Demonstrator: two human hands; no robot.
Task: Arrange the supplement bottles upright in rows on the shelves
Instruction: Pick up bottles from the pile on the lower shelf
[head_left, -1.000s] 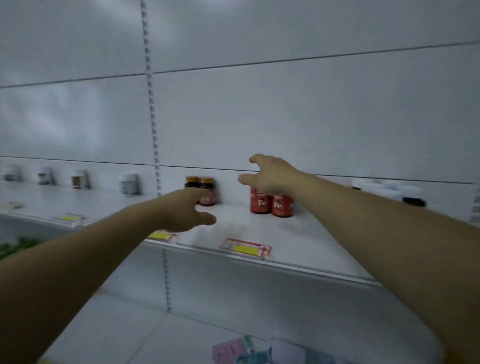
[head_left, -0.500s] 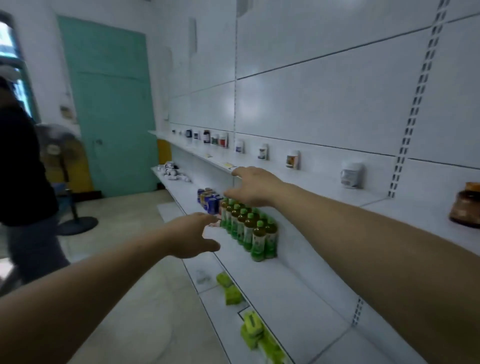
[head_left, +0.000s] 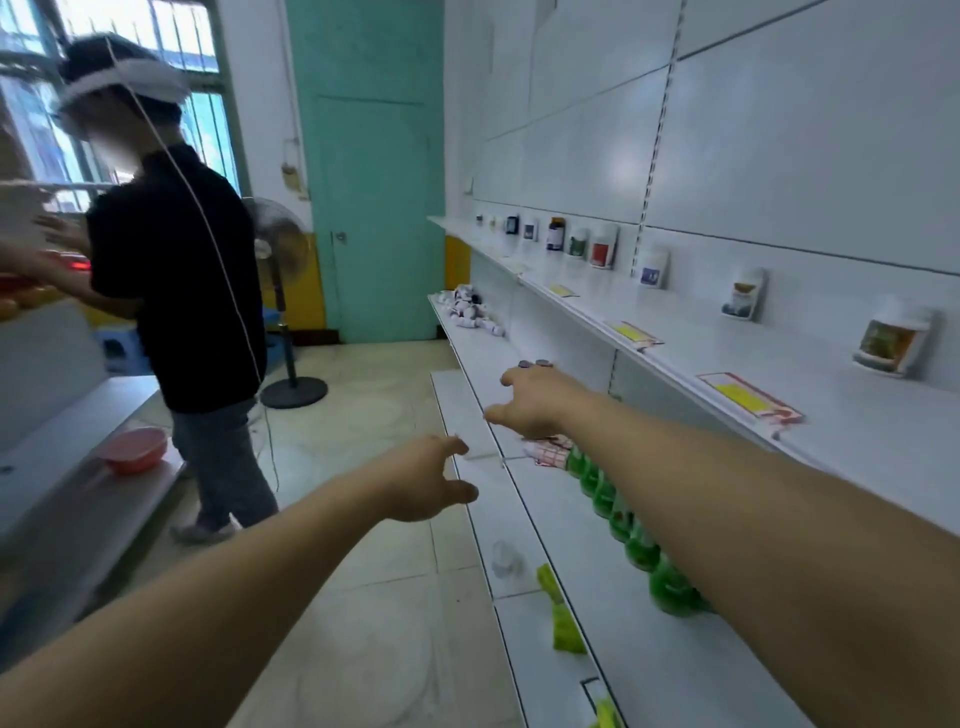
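Observation:
Single supplement bottles stand upright and spaced out along the back of the upper white shelf (head_left: 670, 358): a white one with a fruit label (head_left: 891, 343), another white one (head_left: 744, 294), one with a blue label (head_left: 653, 267), and several more farther left (head_left: 579, 241). A pile of small white bottles (head_left: 470, 310) lies toppled on the middle shelf, far end. My right hand (head_left: 532, 402) reaches out over the middle shelf, fingers apart, holding nothing. My left hand (head_left: 428, 478) hovers lower over the aisle floor, also empty and spread.
A row of green drink bottles (head_left: 641, 545) stands on the middle shelf under my right forearm. Green packets (head_left: 563, 618) lie on the lower shelf. A person in a black shirt (head_left: 182, 280) stands in the aisle at left, near a floor fan (head_left: 285, 312) and a teal door (head_left: 369, 171).
My view has swung left from facing the shelf with red bottles to looking down the aisle. Both arms stay stretched out with empty hands; the person at left now stands closer.

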